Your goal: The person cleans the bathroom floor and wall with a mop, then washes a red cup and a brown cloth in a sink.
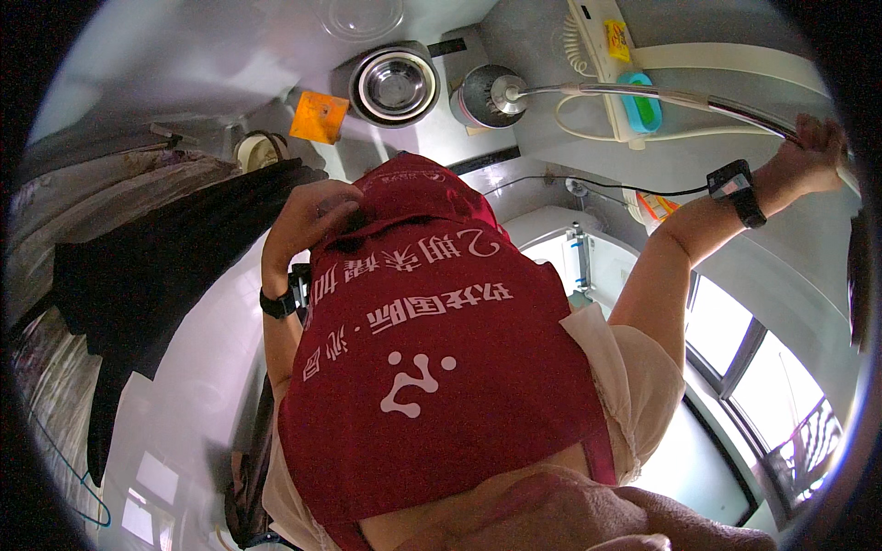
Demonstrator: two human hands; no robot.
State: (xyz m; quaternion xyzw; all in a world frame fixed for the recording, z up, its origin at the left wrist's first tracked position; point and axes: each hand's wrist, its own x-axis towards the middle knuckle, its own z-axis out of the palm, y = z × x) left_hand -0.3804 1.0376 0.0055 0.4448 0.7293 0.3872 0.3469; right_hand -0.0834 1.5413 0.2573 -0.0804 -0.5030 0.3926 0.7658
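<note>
My right hand [816, 155], at the far right, is wrapped around a long metal pole [648, 94]. At its far end the pole meets a round metal disc [508, 95], set over a dark mop head [482, 100] that seems to rest in a bucket. Beside the left edge of the red apron [427, 324] on my body is my left hand [320, 213], fingers bent; its fingertips are partly hidden. Each wrist bears a black strap with a device, and a black cable runs from the right one.
Stacked metal bowls [396, 86] and an orange packet or cloth [319, 117] lie ahead. Right of the bucket are a blue-green soap dish [639, 103], a yellow packet [617, 40] and a coiled cord [573, 45]. Black clothing [165, 248] hangs at left; a window [720, 324] is at right.
</note>
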